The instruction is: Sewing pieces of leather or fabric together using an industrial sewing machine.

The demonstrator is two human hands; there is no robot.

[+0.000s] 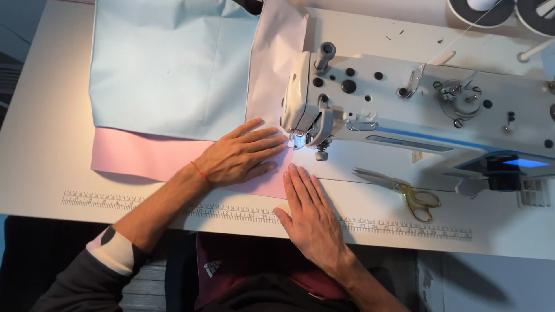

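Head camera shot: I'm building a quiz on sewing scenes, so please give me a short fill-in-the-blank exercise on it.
1. Both hands, the left hand and the right hand, lie flat on the ____ fabric.
2. On that piece lies a light ____ fabric.
3. The scissors with yellow handles rest to the ____ of the right hand.
4. A printed ____ runs along the table's near edge.

Missing words: pink; blue; right; ruler

left hand (240,156), right hand (309,214) flat, pink fabric (144,156)

sewing machine (416,110) blocks the right; bare table (40,144) lies open left of pink fabric (139,156)
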